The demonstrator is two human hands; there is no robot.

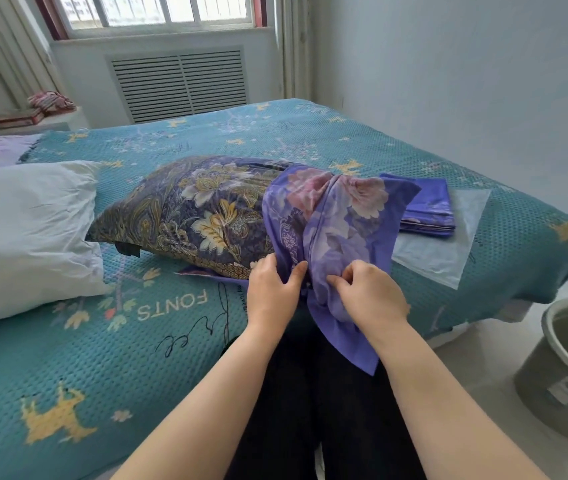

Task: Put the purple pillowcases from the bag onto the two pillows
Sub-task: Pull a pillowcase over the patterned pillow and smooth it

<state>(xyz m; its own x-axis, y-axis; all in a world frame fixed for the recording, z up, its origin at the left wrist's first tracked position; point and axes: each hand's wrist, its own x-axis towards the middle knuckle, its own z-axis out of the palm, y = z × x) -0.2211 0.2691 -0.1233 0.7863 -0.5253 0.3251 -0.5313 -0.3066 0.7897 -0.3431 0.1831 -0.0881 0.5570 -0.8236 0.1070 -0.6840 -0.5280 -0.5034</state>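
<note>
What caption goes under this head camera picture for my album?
Two hands, left hand and right hand, pull a purple pillowcase onto a flowery pillow on the bed.

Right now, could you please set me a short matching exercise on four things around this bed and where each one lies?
Things:
1. white pillow
2. dark floral pillow
3. folded purple pillowcase
4. grey bucket

Places:
A. on the clear plastic bag
B. on the floor
C. far left on the bed
D. partly inside the purple pillowcase both hands pull

Pairs: 1-C, 2-D, 3-A, 4-B
</note>
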